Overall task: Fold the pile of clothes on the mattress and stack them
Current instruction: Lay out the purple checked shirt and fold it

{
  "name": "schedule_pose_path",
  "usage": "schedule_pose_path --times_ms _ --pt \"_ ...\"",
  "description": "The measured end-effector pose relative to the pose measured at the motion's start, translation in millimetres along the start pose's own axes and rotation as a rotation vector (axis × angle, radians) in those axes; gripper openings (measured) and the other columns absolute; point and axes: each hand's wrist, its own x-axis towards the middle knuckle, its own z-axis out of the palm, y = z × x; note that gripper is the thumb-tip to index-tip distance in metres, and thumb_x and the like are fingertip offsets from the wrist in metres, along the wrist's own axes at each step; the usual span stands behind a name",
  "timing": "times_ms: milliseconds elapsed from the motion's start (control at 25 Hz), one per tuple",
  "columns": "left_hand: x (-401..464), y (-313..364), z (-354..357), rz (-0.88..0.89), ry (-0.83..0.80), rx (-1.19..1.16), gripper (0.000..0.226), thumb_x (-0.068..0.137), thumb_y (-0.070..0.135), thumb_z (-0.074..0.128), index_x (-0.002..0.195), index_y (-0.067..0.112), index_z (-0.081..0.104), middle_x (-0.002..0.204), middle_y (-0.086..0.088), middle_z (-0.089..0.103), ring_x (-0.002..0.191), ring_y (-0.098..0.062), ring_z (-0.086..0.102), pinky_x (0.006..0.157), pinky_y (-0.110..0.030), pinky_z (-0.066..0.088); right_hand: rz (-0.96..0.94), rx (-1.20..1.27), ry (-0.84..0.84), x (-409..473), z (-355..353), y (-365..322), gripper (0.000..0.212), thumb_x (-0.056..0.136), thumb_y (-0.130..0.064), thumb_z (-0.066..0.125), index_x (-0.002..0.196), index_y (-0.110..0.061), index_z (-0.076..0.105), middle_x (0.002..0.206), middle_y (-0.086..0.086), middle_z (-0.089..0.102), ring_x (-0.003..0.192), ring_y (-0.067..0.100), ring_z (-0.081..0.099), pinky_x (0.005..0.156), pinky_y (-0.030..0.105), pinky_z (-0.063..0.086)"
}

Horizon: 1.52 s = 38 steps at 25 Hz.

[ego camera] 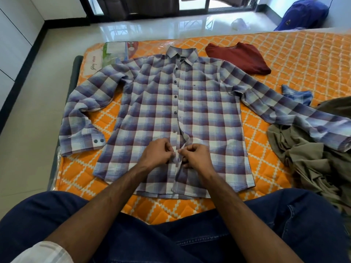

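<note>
Under the hands point(178, 155), shirt point(161, 103) checked in purple, blue and white. Beneath it, mattress point(303, 59) in orange with white lattice. Beyond the hands, maroon top point(239, 57); right of them, olive garment point(307, 158) and blue-checked cloth point(298, 95).

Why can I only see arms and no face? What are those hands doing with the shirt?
The camera sits on the person's head and looks down, so you see what they see: two arms and their knees. A checked shirt lies spread flat on an orange mattress. The left hand and right hand each pinch the shirt's front edges near the bottom, probably doing up a button. A folded red top lies behind the shirt. On the right, a crumpled olive garment waits to be folded.
</note>
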Motion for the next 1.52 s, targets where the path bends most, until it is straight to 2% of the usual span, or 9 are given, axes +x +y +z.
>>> schedule_pose_path --times_ms 80,280,520,680,800,1040,1280,1440,1520 --pt "0.2 -1.3 -3.2 -0.023 -0.017 -0.063 0.008 0.088 0.018 0.075 0.091 0.018 0.067 0.087 0.006 0.068 0.085 -0.011 0.066 0.075 -0.031 0.058 -0.001 -0.042 0.004 1.7 5.2 -1.7 0.010 0.095 -0.018 0.069 0.094 -0.009 0.073 0.081 0.008 0.071 0.066 0.014 0.067 0.058 0.023 0.057" --pt "-2.9 -0.3 -6.3 -0.097 -0.027 -0.206 0.006 0.091 0.016 0.072 0.093 0.016 0.066 0.085 -0.001 0.068 0.076 -0.015 0.067 0.051 -0.024 0.053 -0.023 -0.099 0.026 -1.0 12.7 -0.7 0.010 0.098 -0.014 0.064 0.093 -0.015 0.073 0.081 0.003 0.070 0.068 0.013 0.066 0.061 0.024 0.056" --pt "-7.8 2.1 -3.9 -0.096 -0.006 -0.198 0.006 0.093 0.016 0.069 0.097 0.014 0.065 0.086 0.005 0.061 0.078 -0.007 0.056 0.060 -0.021 0.042 -0.032 -0.104 0.069 -6.4 22.3 2.6 0.009 0.096 -0.014 0.066 0.102 -0.016 0.073 0.093 -0.002 0.072 0.083 0.013 0.069 0.073 0.027 0.059" --pt "-9.1 3.0 -0.7 -0.082 0.008 -0.170 0.004 0.093 0.015 0.068 0.096 0.015 0.065 0.085 0.007 0.061 0.082 -0.010 0.057 0.065 -0.022 0.045 -0.038 -0.087 0.108 -10.5 25.1 3.3 0.011 0.097 -0.016 0.066 0.104 -0.013 0.073 0.095 0.001 0.073 0.090 0.018 0.071 0.081 0.036 0.061" --pt "-9.4 3.4 1.4 -0.073 0.024 -0.144 0.006 0.093 0.014 0.068 0.099 0.014 0.066 0.086 0.006 0.062 0.088 -0.013 0.061 0.078 -0.028 0.051 -0.023 -0.063 0.104 -11.2 25.7 5.4 0.014 0.097 -0.015 0.064 0.108 -0.012 0.072 0.099 0.001 0.072 0.093 0.016 0.069 0.087 0.040 0.060" --pt "-8.5 3.0 1.5 -0.077 0.009 -0.155 0.008 0.094 0.013 0.066 0.102 0.012 0.066 0.093 0.002 0.063 0.094 -0.017 0.062 0.089 -0.035 0.054 -0.056 -0.095 0.153 -17.5 29.6 3.7 0.016 0.099 -0.016 0.063 0.113 -0.014 0.070 0.105 -0.002 0.070 0.091 0.008 0.066 0.080 0.021 0.055" --pt "-8.4 2.9 1.5 -0.076 0.008 -0.170 0.006 0.096 0.012 0.064 0.102 0.012 0.064 0.093 0.002 0.062 0.093 -0.016 0.061 0.086 -0.032 0.054 -0.043 -0.018 0.133 -18.3 30.8 7.1 0.015 0.100 -0.016 0.061 0.112 -0.014 0.071 0.095 -0.011 0.067 0.085 0.001 0.063 0.066 0.011 0.049" --pt "-7.5 -1.1 6.4 -0.077 0.046 -0.178 0.007 0.095 0.009 0.064 0.102 0.011 0.066 0.098 -0.004 0.068 0.092 -0.017 0.065 0.083 -0.032 0.057 -0.004 0.080 0.095 -16.8 28.7 7.8 0.014 0.100 -0.014 0.060 0.105 -0.013 0.073 0.095 0.001 0.073 0.093 0.015 0.070 0.084 0.029 0.060" --pt "-5.3 -2.0 5.8 -0.098 0.042 -0.216 0.006 0.097 0.013 0.063 0.100 0.009 0.067 0.096 -0.006 0.069 0.091 -0.019 0.066 0.081 -0.032 0.057 -0.005 0.026 0.073 -14.2 27.4 6.2 0.013 0.098 -0.013 0.063 0.107 -0.012 0.073 0.092 -0.004 0.070 0.090 0.012 0.068 0.086 0.030 0.059"
